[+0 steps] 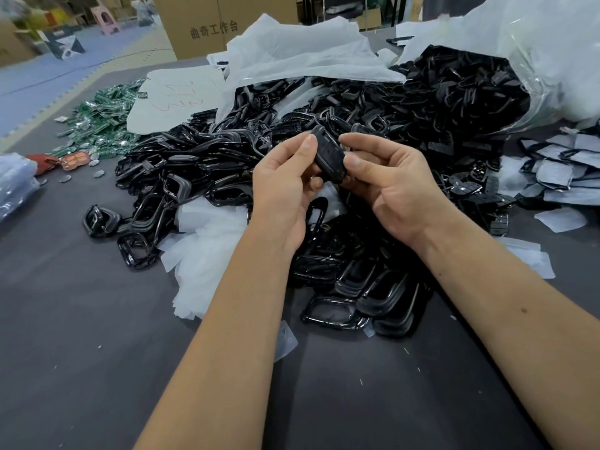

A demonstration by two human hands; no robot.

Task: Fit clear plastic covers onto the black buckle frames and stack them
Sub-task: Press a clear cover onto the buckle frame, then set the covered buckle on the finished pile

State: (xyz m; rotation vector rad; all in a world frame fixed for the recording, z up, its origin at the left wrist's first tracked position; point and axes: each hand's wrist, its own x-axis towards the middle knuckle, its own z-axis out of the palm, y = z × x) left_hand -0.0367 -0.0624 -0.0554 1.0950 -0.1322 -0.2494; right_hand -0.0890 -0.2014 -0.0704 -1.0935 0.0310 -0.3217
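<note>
Centre of the frame, above the heap: left hand (285, 186) and right hand (393, 186) raised together, both pinching one black buckle frame (328, 157) held tilted between them. Left thumb pressed on the upper left edge of the piece, remaining fingers curled behind it; right thumb on its lower right side, forefinger arched over the top. Cannot tell whether a clear cover already sits on it.

Beneath and behind the hands, spread over the dark desk (97, 368): big pile of loose black frames (201, 164), running from centre left to upper right. Lower centre, just right of the left forearm: short row of frames leaning one against another (373, 297). Upper right: clear plastic bag (519, 43) lying open, more black parts (464, 86) spilling from its mouth. White foam sheets (207, 254) under the pile at centre. Far right edge: scattered grey-and-black flat pieces (558, 170). Upper left: green circuit boards (100, 125) in a loose heap. Top centre, beyond the desk: cardboard box (207, 24) with printed characters.
</note>
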